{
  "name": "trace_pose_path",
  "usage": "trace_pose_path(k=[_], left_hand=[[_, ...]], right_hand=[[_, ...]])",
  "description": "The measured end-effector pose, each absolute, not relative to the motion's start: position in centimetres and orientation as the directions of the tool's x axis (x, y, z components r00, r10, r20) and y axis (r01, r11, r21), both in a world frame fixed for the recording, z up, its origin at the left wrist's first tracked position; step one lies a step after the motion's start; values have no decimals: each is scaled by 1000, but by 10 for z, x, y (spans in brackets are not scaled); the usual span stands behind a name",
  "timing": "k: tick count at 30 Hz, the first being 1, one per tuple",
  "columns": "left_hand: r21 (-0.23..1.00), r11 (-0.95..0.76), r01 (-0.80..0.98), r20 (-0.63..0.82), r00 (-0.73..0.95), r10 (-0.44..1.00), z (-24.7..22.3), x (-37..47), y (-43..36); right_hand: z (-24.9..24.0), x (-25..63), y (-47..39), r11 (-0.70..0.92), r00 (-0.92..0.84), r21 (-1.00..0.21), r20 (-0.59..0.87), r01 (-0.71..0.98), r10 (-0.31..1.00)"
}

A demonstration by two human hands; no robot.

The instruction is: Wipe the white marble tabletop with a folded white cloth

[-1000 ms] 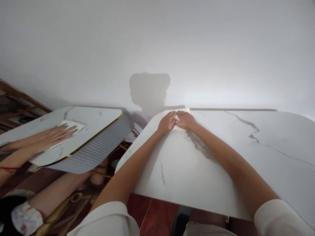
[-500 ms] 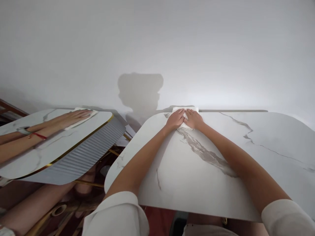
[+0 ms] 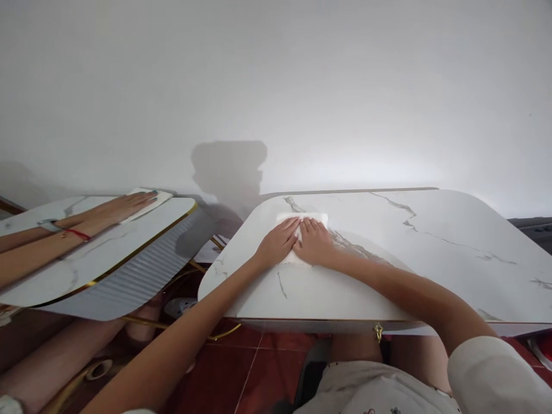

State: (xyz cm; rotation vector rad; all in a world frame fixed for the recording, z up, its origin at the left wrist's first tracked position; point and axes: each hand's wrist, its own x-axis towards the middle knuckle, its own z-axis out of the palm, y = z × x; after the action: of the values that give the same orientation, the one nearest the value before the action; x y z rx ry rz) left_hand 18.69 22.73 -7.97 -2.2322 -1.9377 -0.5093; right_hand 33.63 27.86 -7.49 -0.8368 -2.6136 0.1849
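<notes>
Pressed flat on a white wiping cloth (image 3: 297, 256) are both of my hands, side by side with the fingertips pointing away from me. My left hand (image 3: 278, 240) lies over its left half, fingers stretched out. Over the right half rests my right hand (image 3: 315, 240), also flat, with its thumb close to the left hand. The cloth lies on a white marble-patterned table (image 3: 431, 259), left of its middle and a short way in from the far edge. Whether the cloth is fabric or paper I cannot tell.
At left, another person's hands (image 3: 125, 206) lie on a white cloth (image 3: 161, 196) on a second marble-patterned table (image 3: 47, 282) with gold trim. A pale wall (image 3: 345, 103) stands behind both tables. Below is a red tiled floor (image 3: 233, 368). A gold fitting (image 3: 378, 332) hangs at my table's near edge.
My hands have drawn the cloth back from the far table edge toward me and slightly left. My view has shifted, showing more of the near edge and floor.
</notes>
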Motion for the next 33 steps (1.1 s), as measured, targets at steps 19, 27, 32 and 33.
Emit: trace_pose_path(k=[19,27,32,33], left_hand=[[78,54,995,377,-80,923,-89,283,154],[107,87,990,396,-123,910,-83,278,231],[118,79,990,403,-121,907,-85,246,282],[115,74,991,404,-114,908,-85,238,292]], right_hand=[[-75,421,237,916,-860,-239,331,321,388],[-73,408,319,922,-888,-221,272,317,370],[-72,375,366,924,-889,-172,261,341,376],[-71,368,374,922,-887,-164,258,351,384]])
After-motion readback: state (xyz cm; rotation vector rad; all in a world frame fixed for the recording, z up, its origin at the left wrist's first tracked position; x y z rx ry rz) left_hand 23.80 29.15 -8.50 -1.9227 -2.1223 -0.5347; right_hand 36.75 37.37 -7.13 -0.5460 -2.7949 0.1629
